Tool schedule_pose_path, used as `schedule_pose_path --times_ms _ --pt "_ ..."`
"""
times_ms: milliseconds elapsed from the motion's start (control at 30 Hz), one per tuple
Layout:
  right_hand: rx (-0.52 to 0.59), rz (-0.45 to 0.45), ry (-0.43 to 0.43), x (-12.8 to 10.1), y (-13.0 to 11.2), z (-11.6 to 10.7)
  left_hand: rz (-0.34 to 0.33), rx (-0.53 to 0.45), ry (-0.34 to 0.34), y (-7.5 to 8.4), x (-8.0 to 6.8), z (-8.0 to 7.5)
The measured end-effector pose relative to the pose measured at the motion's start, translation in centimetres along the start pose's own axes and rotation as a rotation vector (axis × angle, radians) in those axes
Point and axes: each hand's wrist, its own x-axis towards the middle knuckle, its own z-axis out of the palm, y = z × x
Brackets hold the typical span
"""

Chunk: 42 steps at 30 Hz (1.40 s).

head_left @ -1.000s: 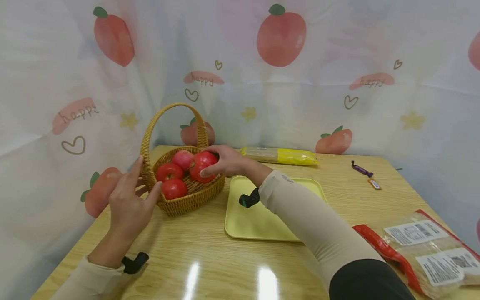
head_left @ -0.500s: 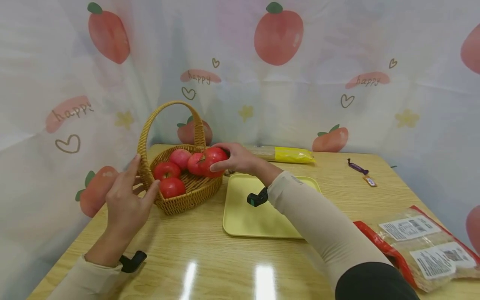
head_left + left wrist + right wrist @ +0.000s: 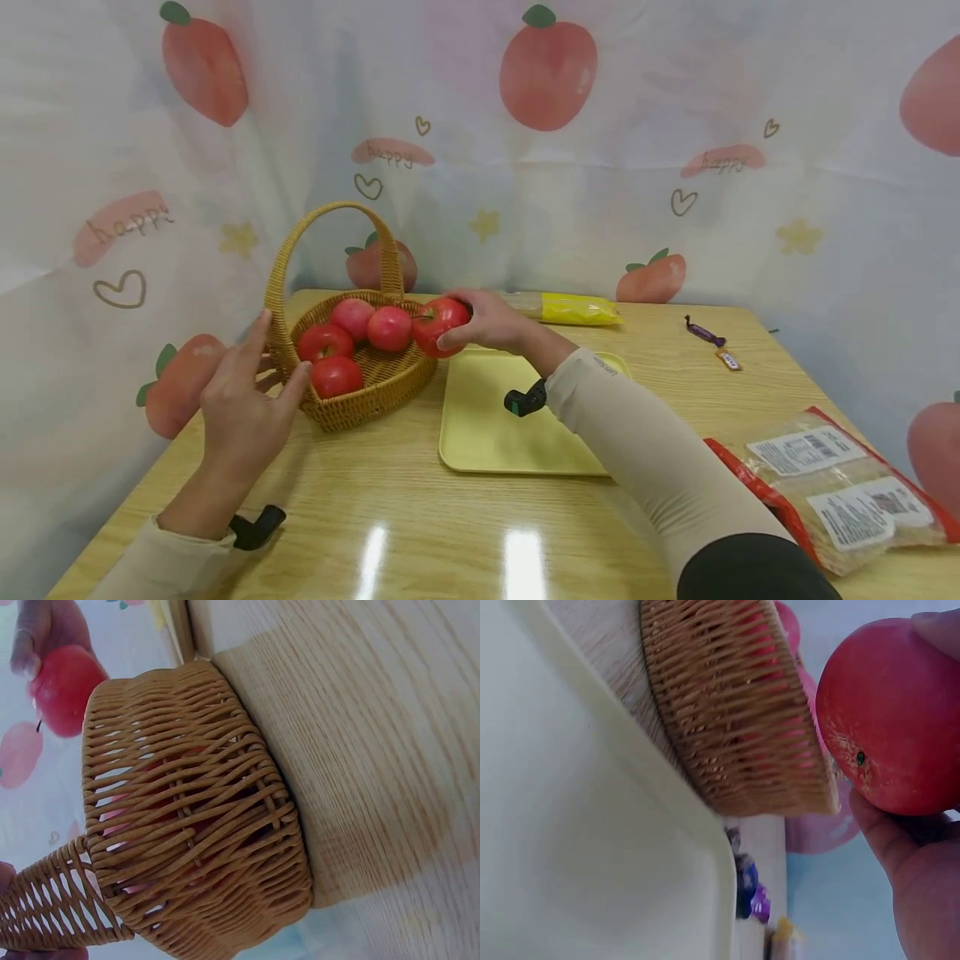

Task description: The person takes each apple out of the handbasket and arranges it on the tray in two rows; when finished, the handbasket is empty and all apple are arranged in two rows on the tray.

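Observation:
My right hand [image 3: 491,321] holds a red apple [image 3: 441,327] just above the right rim of a wicker basket [image 3: 375,404]. In the right wrist view, this apple [image 3: 892,720] shows a russet patch, and fingers lie against its sides. Several apples remain inside the basket: a dark red one [image 3: 337,377] at the front, another red apple [image 3: 326,342] behind it, and pinkish ones [image 3: 389,329] toward the back. My left hand [image 3: 243,408] grips the near base of the basket's arched handle, thumb on one side and fingers on the other; the left wrist view shows that handle [image 3: 56,900] between fingertips.
Right of the basket lies a pale yellow tray [image 3: 480,433], partly under my right forearm. A yellow-ended packet [image 3: 577,309] lies at the back. Two small wrapped candies [image 3: 705,332] and a red-edged bag [image 3: 832,492] occupy the table's right side.
My right hand has carried the apple rightward from inside the basket to over its right rim, uncovering a pinkish apple behind. The left hand stays at the handle base.

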Motion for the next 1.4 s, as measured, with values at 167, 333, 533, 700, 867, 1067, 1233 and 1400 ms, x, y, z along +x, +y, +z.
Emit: schedule_pose_path --times_ms 167,333,533,700,867,1067,1233,1400 --pt "0.015 0.004 0.034 -0.4 0.9 -0.2 0.008 -0.003 0.014 0.0 0.0 -0.2" --pt "0.023 0.023 0.065 -0.8 1.8 -0.2 0.000 -0.004 0.024 0.0 -0.1 -0.3" --pt "-0.006 0.057 0.076 -1.1 3.0 -0.3 0.003 0.001 0.025 -0.1 -0.1 -0.4" --pt "-0.023 0.099 0.073 -1.4 3.7 -0.4 0.013 -0.001 0.031 -0.2 0.0 -0.3" --pt "-0.049 0.128 0.062 -1.5 4.5 -0.1 0.017 -0.002 0.037 -0.2 0.0 -0.3" --pt "-0.128 0.190 0.054 -1.6 5.8 0.4 0.017 -0.004 0.031 -0.1 -0.1 -0.2" --pt "-0.157 0.202 0.063 -1.8 6.3 0.7 0.017 -0.015 0.021 -0.1 -0.1 0.0" --pt "-0.148 0.177 0.067 -1.8 6.5 0.8 0.022 -0.021 0.024 0.0 0.0 0.2"
